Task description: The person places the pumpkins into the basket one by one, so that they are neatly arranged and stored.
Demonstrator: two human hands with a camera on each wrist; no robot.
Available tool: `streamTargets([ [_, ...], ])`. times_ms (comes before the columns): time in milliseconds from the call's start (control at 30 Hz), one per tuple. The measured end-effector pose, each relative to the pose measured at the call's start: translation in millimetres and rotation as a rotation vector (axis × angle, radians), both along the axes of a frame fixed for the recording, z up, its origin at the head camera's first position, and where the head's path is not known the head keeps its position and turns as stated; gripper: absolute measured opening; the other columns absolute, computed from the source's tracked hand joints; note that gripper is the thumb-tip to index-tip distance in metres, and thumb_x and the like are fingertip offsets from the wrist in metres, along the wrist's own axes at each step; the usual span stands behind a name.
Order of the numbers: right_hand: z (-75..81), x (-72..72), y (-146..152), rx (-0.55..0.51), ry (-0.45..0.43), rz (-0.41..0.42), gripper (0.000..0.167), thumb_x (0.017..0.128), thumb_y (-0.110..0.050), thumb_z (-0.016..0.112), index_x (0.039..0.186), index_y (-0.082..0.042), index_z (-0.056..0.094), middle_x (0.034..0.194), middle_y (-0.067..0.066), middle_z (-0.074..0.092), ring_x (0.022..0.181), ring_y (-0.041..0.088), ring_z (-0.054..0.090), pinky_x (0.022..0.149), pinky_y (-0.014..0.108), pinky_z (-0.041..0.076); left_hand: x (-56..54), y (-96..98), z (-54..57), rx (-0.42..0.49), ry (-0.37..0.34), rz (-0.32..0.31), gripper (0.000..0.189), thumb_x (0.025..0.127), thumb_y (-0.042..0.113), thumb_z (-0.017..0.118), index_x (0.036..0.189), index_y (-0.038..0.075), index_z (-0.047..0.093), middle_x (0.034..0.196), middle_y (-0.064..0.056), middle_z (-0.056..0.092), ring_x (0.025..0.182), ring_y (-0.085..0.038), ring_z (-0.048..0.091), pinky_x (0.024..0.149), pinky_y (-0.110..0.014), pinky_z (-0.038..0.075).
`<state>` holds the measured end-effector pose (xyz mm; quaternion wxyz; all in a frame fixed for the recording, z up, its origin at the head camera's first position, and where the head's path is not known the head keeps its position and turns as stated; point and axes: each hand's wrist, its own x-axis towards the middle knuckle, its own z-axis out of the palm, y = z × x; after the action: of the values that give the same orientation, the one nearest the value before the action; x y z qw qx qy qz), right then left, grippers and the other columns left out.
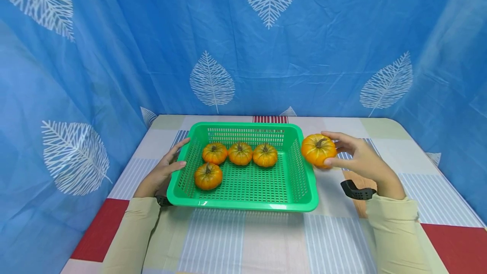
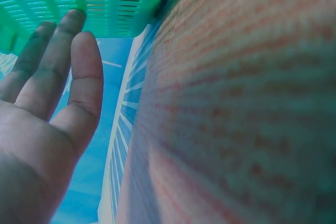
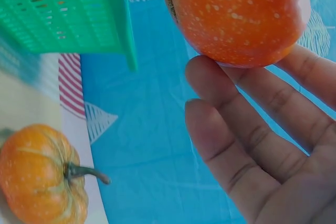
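A person's right hand [image 1: 357, 155] cradles a small pumpkin [image 1: 318, 149] just outside the right wall of a green basket [image 1: 300, 189] on the table [image 1: 399, 138], stem up; the left hand [image 1: 167, 168], fingers straight, rests on the basket's left wall.

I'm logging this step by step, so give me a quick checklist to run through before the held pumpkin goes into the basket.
1. Grip: right hand holds the pumpkin between fingers and thumb: ok.
2. Pumpkin is lifted off the table: cannot tell.
3. Basket steadied: left hand rests straight-fingered against the green basket's left wall: ok.
4. Free room: four pumpkins lie at the back and left; the front right floor is bare: ok.
5. Another pumpkin shows in the right wrist view; where it lies: cannot tell.
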<state>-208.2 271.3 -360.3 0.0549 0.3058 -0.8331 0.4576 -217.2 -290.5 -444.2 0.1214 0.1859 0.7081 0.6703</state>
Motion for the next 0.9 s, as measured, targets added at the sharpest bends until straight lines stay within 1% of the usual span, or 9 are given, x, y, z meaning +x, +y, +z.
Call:
streamTargets([
  [100,2.3,0.9,-6,0.014,-0.011,0.015,0.071,0.084,0.006,0.087,0.149,0.006,0.059,0.137,-0.027,0.063,0.103,0.004,0.067,0.091,0.012,0.053,-0.4,0.5,0.0,-0.002,-0.006,0.003,0.078,0.11,0.019,0.055,0.175,0.014,0.013,0.169,-0.037,0.019,0.129,-0.007,0.056,0.1,-0.028,0.058],
  [167,4.7,1.6,-9,0.03,-0.03,0.018,0.073,0.083,0.004,0.089,0.15,0.005,0.06,0.138,-0.023,0.063,0.104,0.004,0.068,0.091,0.014,0.054,-0.4,1.0,0.3,-0.001,-0.004,0.001,0.078,0.11,0.017,0.055,0.175,0.013,0.013,0.168,-0.037,0.019,0.128,-0.007,0.056,0.1,-0.028,0.058],
  [233,7.6,1.9,-13,0.059,-0.045,0.018,0.074,0.083,0.002,0.09,0.151,0.003,0.06,0.141,-0.014,0.065,0.105,0.003,0.068,0.09,0.016,0.056,-0.4,1.1,0.5,0.002,0.0,-0.001,0.078,0.11,0.017,0.055,0.175,0.011,0.012,0.168,-0.037,0.019,0.128,-0.007,0.056,0.1,-0.028,0.058],
  [367,15.1,1.7,-20,0.12,-0.06,0.03,0.073,0.085,-0.001,0.091,0.151,0.0,0.061,0.145,0.012,0.065,0.108,0.0,0.067,0.093,0.021,0.057,-0.6,0.1,0.4,-0.006,0.017,-0.001,0.078,0.111,0.018,0.055,0.175,0.01,0.012,0.17,-0.037,0.017,0.13,-0.005,0.054,0.101,-0.026,0.056],
  [433,19.1,0.6,-24,0.149,-0.052,0.046,0.072,0.085,-0.002,0.091,0.15,0.0,0.061,0.144,0.019,0.066,0.109,0.001,0.067,0.094,0.022,0.058,-0.7,-0.8,0.1,-0.013,0.019,0.0,0.078,0.111,0.02,0.056,0.175,0.01,0.012,0.171,-0.036,0.015,0.131,-0.004,0.052,0.102,-0.026,0.055],
  [500,23.3,-0.7,-28,0.172,-0.056,0.065,0.071,0.086,-0.004,0.091,0.15,0.001,0.062,0.143,0.021,0.066,0.109,0.004,0.068,0.093,0.023,0.059,-0.7,-1.4,-0.1,-0.014,0.01,0.003,0.077,0.112,0.02,0.055,0.175,0.011,0.012,0.172,-0.035,0.014,0.132,-0.004,0.051,0.103,-0.026,0.055],
  [600,29.7,-3.1,-34,0.206,-0.065,0.091,0.07,0.086,-0.007,0.092,0.149,0.001,0.062,0.14,0.02,0.068,0.109,0.014,0.071,0.091,0.028,0.061,-0.5,-1.7,0.3,-0.012,-0.016,0.011,0.077,0.111,0.019,0.055,0.175,0.013,0.012,0.172,-0.034,0.015,0.132,-0.005,0.052,0.102,-0.027,0.056],
  [733,37.4,-7.6,-44,0.245,-0.082,0.126,0.069,0.086,-0.01,0.093,0.147,0.001,0.063,0.134,0.019,0.071,0.109,0.028,0.073,0.09,0.039,0.064,0.3,-1.7,1.0,-0.019,-0.029,0.023,0.077,0.111,0.019,0.056,0.175,0.014,0.014,0.173,-0.033,0.016,0.132,-0.005,0.052,0.101,-0.027,0.056],
  [900,45.7,-14.0,-55,0.278,-0.127,0.174,0.068,0.087,-0.011,0.093,0.147,-0.001,0.064,0.133,0.016,0.073,0.109,0.029,0.074,0.092,0.049,0.063,0.8,-1.4,0.6,-0.004,-0.039,0.021,0.076,0.111,0.02,0.056,0.175,0.016,0.015,0.172,-0.033,0.017,0.132,-0.007,0.052,0.102,-0.028,0.057],
])
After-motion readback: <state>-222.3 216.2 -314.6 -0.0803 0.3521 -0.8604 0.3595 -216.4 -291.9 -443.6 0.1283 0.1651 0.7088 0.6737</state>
